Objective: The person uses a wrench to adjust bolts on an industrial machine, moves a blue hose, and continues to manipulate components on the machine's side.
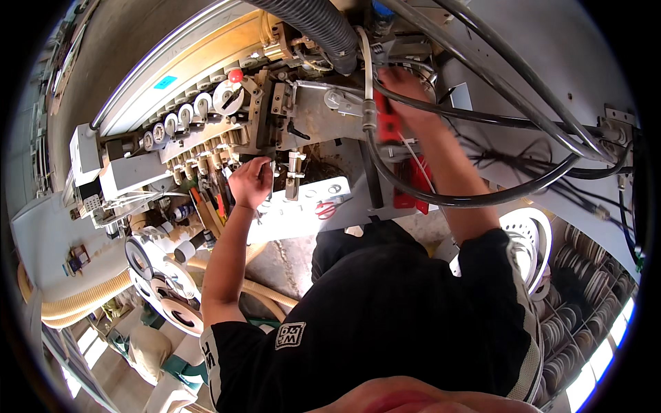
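My left hand (250, 182) is at the front edge of a machine, fingers curled closed beside a metal bracket (295, 167). What it pinches, if anything, is hidden by the fingers. My right hand (406, 93) reaches to the far side of the machine, just behind a black hose (441, 109). It is near a red metal part (387, 125), and its fingers are blurred among metal fittings. Between my hands lies a steel plate (320, 115) with a small black lever handle (297, 131). Below it is a white panel (306, 198) with round controls.
A row of rollers (186, 113) runs to the left, with a red ball knob (236, 75) above. Black hoses (475, 201) loop across the right side. A thick ribbed hose (313, 27) comes down from the top. Rolls of edging (165, 282) stand lower left; racked rolls (585, 310) lower right.
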### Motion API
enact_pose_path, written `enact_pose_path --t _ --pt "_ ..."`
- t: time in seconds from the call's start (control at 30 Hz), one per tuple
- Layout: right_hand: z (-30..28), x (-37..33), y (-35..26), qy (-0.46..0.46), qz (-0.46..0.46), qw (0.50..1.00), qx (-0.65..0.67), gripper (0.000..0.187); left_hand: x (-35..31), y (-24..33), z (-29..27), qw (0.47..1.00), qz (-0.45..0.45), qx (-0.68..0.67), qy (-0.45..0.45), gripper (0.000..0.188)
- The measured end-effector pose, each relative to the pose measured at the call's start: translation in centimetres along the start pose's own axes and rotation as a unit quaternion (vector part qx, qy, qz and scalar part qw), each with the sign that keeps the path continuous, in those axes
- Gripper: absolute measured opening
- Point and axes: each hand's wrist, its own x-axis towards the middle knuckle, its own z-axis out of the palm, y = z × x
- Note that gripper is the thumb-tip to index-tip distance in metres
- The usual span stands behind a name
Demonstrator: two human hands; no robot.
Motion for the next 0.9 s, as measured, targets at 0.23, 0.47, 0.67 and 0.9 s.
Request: enact_pose_path --t 0.23,0.47,0.67,0.9 --pt "4.4 1.2 3.3 -0.045 0.051 0.952 0.297 0.022 0.0 -0.4 0.5 1.000 -0.004 -0.013 0.001 0.010" --pt "-2.9 -5.1 1.4 -0.039 0.044 0.974 0.220 0.023 -0.5 -0.5 0.5 1.000 -0.003 -0.002 0.000 0.009" --pt "0.5 -3.3 2.5 0.079 0.010 0.936 0.342 0.026 -0.8 4.7 2.0 0.996 0.009 -0.035 0.085 0.015" --pt "-1.8 -4.4 0.7 0.052 -0.048 0.942 0.327 0.028 2.9 19.2 3.6 0.976 -0.041 -0.207 0.052 0.050"
